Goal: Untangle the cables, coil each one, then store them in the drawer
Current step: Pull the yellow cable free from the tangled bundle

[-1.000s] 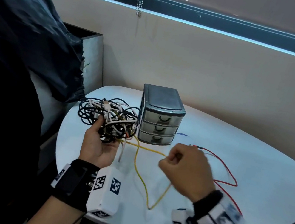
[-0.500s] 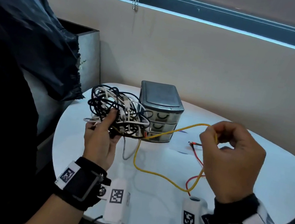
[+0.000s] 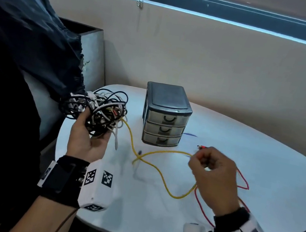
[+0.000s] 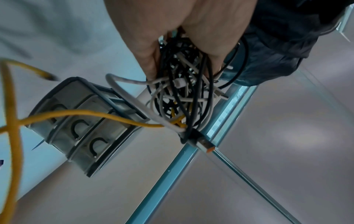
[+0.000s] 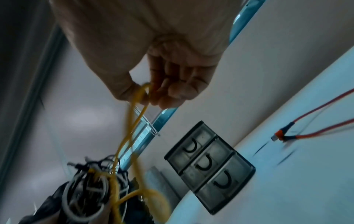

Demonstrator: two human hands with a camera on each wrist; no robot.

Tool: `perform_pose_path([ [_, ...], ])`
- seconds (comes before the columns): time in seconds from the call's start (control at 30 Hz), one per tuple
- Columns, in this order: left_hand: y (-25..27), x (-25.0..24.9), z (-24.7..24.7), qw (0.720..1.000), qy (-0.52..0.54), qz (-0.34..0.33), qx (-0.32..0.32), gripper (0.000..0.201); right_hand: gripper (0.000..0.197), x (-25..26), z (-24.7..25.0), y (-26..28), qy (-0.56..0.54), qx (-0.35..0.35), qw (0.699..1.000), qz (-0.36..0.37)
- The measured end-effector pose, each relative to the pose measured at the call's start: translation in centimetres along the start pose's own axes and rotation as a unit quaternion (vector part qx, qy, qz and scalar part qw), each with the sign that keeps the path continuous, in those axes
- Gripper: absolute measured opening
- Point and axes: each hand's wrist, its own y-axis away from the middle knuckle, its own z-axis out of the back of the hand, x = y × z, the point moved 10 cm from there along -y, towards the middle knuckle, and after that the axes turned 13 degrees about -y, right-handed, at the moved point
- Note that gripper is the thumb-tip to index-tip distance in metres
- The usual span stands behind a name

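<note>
Item 1, cable tangle (image 3: 99, 112): a knot of black and white cables, being held up above the left edge of the white table (image 3: 243, 152) by the left hand (image 3: 87, 141), palm up, fingers curling round its underside. A USB plug (image 4: 204, 143) is sticking out of the bundle in the left wrist view.

Item 2, yellow cable (image 3: 160, 173): running out of the tangle, crossing over itself above the tabletop, then looping up to the right hand (image 3: 212, 177), whose thumb and curled fingers are pinching it, as the right wrist view shows.

Item 3, red cable (image 3: 242, 181): lying loose on the table behind and beside the right hand, its connector (image 5: 278, 135) resting near the drawers.

Item 4, three-drawer plastic organiser (image 3: 165, 116): standing on the table between the two hands and further back, all three drawers closed.

Item 5, dark plastic bag (image 3: 29, 36): hanging at the left, just behind the tangle.
</note>
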Motion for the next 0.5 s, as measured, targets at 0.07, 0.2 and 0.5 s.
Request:
perform_pose_path([
  [0.07, 0.0, -0.1, -0.4, 1.0, 0.0, 0.001, 0.014, 0.037, 0.018, -1.5, -1.3, 0.2, 0.019, 0.026, 0.999, -0.027],
  [0.2, 0.2, -1.7, -0.9, 0.999, 0.006, -0.034, 0.025, 0.038, 0.017, -2.5, 1.2, -1.1, 0.025, -0.066, 0.997, -0.033],
  [0.5, 2.0, -0.4, -3.1, 0.995, -0.012, -0.025, 0.095, 0.031, 0.005, -1.8, -5.5, 0.4, 0.058, 0.092, 0.994, -0.028],
])
